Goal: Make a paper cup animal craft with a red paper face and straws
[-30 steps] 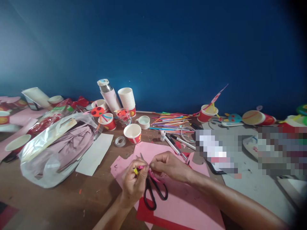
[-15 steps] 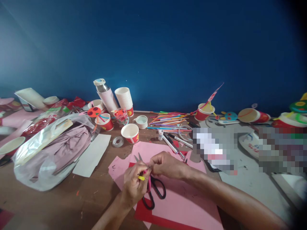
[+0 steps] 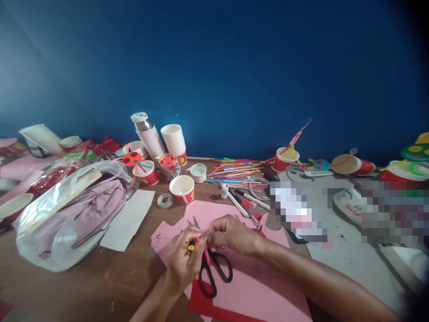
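Left hand (image 3: 183, 260) and right hand (image 3: 231, 235) close together, both clenched, fingers pinching a narrow pink strip (image 3: 207, 256). Yellow tip (image 3: 191, 247) at the strip's upper end, toward the left hand. Long axis nearly upright, lower end pointing down at the black-handled scissors (image 3: 201, 279), directly below. Scissors lie on a pink paper sheet (image 3: 261, 286) overlapping red card (image 3: 201, 308). Red-and-white paper cup (image 3: 181, 188) beyond them.

Beyond the left hand (image 3: 183, 261) and right hand (image 3: 231, 235): deep blue painted wall (image 3: 214, 76), paler toward upper left, uneven light; brown wooden worktop (image 3: 63, 290) meets it.
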